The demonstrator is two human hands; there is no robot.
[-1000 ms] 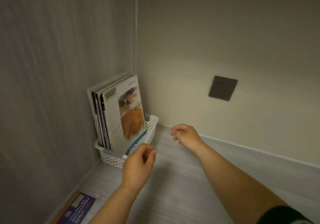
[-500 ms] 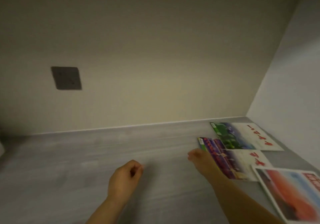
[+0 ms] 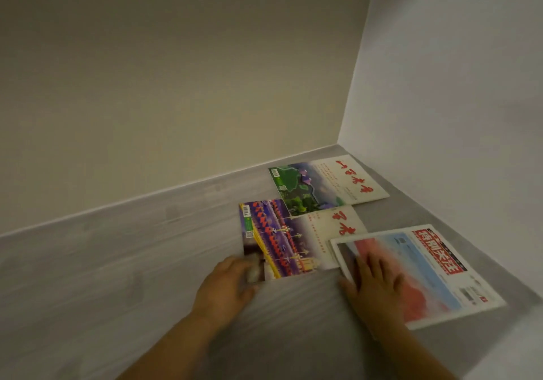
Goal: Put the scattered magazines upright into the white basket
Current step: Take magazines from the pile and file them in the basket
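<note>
Three magazines lie flat on the grey surface in the right corner. A green-and-white magazine (image 3: 326, 185) is farthest back. In front of it lies a purple magazine (image 3: 293, 238), and a red-and-blue magazine (image 3: 423, 271) overlaps its right edge. My left hand (image 3: 226, 285) is blurred and curls its fingers around the purple magazine's near left corner. My right hand (image 3: 373, 285) rests flat, fingers spread, on the near left part of the red-and-blue magazine. The white basket is out of view.
A beige back wall (image 3: 176, 85) and a white side wall (image 3: 455, 100) meet behind the magazines. The grey wood-grain surface (image 3: 102, 276) stretches away to the left.
The view has swung right, away from the basket and then the wall plate. Both hands moved forward onto the magazines: the left to the purple one's corner, the right onto the red-and-blue one.
</note>
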